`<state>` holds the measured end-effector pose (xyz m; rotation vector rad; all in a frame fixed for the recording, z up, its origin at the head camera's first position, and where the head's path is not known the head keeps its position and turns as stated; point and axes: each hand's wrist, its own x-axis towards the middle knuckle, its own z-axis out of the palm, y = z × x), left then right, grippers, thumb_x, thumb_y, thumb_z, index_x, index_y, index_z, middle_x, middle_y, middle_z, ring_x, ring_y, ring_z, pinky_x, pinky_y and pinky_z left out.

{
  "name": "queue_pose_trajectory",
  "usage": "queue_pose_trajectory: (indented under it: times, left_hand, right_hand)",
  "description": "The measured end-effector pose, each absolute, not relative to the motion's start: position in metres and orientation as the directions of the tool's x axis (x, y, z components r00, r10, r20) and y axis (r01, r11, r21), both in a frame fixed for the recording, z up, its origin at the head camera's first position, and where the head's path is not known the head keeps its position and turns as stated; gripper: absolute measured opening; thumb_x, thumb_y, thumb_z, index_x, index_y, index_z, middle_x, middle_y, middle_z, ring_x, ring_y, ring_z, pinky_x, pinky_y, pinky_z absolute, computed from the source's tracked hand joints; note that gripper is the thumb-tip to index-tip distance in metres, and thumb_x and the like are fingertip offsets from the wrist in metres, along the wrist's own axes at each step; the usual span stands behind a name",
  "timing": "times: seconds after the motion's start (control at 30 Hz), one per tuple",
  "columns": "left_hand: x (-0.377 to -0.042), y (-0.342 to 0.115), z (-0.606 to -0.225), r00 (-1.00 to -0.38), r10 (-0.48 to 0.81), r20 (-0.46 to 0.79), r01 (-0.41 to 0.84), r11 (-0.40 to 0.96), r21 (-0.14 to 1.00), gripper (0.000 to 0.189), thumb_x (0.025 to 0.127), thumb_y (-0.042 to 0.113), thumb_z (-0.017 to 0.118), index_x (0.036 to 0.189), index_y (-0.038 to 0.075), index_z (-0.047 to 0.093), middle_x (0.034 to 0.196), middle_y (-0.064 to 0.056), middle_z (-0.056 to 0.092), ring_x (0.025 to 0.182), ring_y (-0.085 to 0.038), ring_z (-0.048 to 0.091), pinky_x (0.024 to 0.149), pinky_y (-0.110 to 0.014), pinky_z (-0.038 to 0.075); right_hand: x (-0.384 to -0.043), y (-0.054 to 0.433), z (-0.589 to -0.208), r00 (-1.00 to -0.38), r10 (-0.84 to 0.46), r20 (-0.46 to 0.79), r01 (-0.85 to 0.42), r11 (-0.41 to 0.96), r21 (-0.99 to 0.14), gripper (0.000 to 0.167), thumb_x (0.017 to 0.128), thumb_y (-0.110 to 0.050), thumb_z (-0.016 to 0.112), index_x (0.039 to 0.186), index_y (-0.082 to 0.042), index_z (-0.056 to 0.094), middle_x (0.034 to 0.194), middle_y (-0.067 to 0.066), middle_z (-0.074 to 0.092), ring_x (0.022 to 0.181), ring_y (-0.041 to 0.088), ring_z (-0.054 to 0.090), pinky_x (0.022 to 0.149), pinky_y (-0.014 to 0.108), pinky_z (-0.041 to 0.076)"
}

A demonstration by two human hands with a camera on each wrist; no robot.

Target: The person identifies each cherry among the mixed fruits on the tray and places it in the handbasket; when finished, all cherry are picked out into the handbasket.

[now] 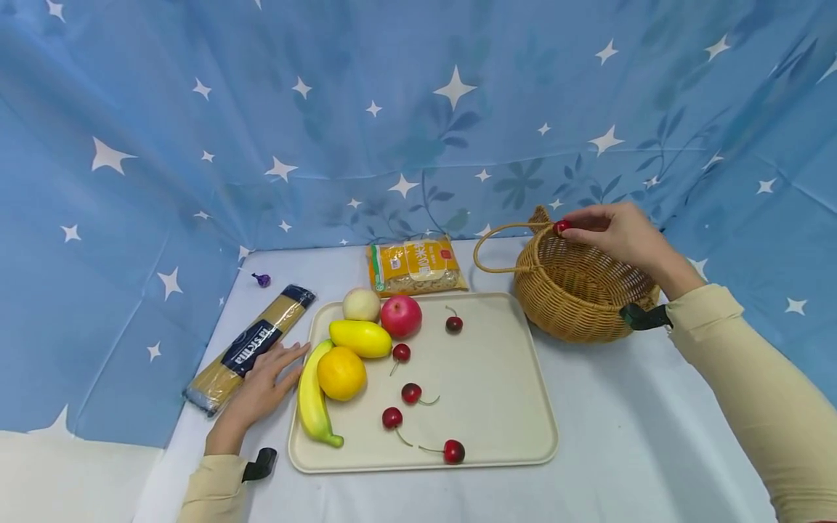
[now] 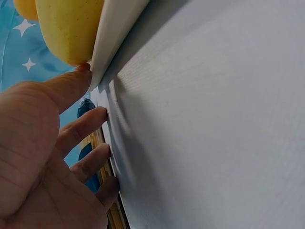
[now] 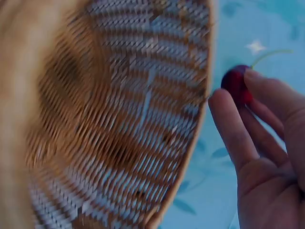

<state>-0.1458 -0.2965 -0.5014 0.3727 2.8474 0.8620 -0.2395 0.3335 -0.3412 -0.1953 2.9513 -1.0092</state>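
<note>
My right hand [image 1: 617, 231] pinches a dark red cherry [image 3: 237, 85] by thumb and fingertips, its green stem sticking out. In the head view that hand overlaps the rim of the wicker basket [image 1: 556, 312], whose inside shows no fruit. My left hand [image 1: 264, 385] lies with fingers extended at the left edge of the tray [image 1: 497, 407], beside the banana [image 1: 312, 399]. Its thumb touches the tray's rim in the left wrist view. On the tray are an orange [image 1: 342, 373], a yellow mango [image 1: 361, 338], a red apple [image 1: 401, 316], a pale peach [image 1: 362, 304] and several cherries [image 1: 411, 393].
A pack of spaghetti [image 1: 251, 349] lies left of the tray, partly under the left hand's fingers in the head view. Behind the tray stands a yellow bag of pasta [image 1: 417, 265]. A small purple wrapped lollipop [image 1: 261, 280] lies at the back left. A starry blue curtain [image 1: 366, 145] surrounds the table.
</note>
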Motion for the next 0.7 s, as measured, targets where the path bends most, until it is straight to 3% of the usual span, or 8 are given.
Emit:
queue_pose_trajectory:
  times: [0.2, 0.37, 0.53, 0.7]
  left_hand:
    - [-0.147, -0.297, -0.5, -0.959, 0.274, -0.077, 0.188, 0.813, 0.551, 0.047, 0.112, 0.027, 0.058, 0.158, 0.017, 0.054, 0.166, -0.023, 0.047, 0.16, -0.055, 0.021, 0.12, -0.085, 0.015]
    - [-0.146, -0.297, -0.499, -0.96, 0.267, -0.089, 0.175, 0.814, 0.555, 0.048, 0.112, 0.027, 0.058, 0.158, 0.018, 0.054, 0.167, -0.023, 0.046, 0.161, -0.055, 0.02, 0.12, -0.085, 0.014]
    - [-0.145, -0.296, -0.5, -0.961, 0.262, -0.085, 0.173, 0.814, 0.555, 0.048, 0.112, 0.028, 0.058, 0.159, 0.018, 0.054, 0.167, -0.023, 0.046, 0.161, -0.054, 0.02, 0.12, -0.085, 0.015]
    - [-0.145, -0.296, -0.501, -0.961, 0.263, -0.085, 0.172, 0.809, 0.561, 0.048, 0.112, 0.029, 0.058, 0.159, 0.019, 0.054, 0.167, -0.022, 0.046, 0.161, -0.054, 0.02, 0.12, -0.085, 0.015]
  right_hand:
    - [-0.268, 0.348, -0.34, -0.95, -0.304, -0.068, -0.256, 0.886, -0.385, 0.03, 0.101, -0.024, 0.077, 0.124, -0.004, 0.079, 0.111, 0.015, 0.083, 0.098, 0.022, 0.075, 0.081, 0.032, 0.055]
    - [-0.29, 0.35, -0.341, -0.888, -0.415, -0.197, -0.329, 0.874, -0.358, 0.025, 0.098, -0.016, 0.079, 0.117, -0.001, 0.08, 0.107, 0.014, 0.084, 0.1, 0.028, 0.079, 0.09, 0.046, 0.061]
    - [-0.306, 0.348, -0.356, -0.822, -0.504, -0.266, -0.412, 0.848, -0.335, 0.018, 0.093, -0.009, 0.081, 0.108, 0.001, 0.081, 0.104, 0.017, 0.083, 0.096, 0.03, 0.079, 0.086, 0.046, 0.064]
    - [-0.314, 0.352, -0.381, -0.816, -0.494, -0.3, -0.422, 0.864, -0.275, 0.016, 0.093, -0.008, 0.081, 0.107, 0.001, 0.081, 0.104, 0.02, 0.082, 0.097, 0.036, 0.078, 0.087, 0.052, 0.064]
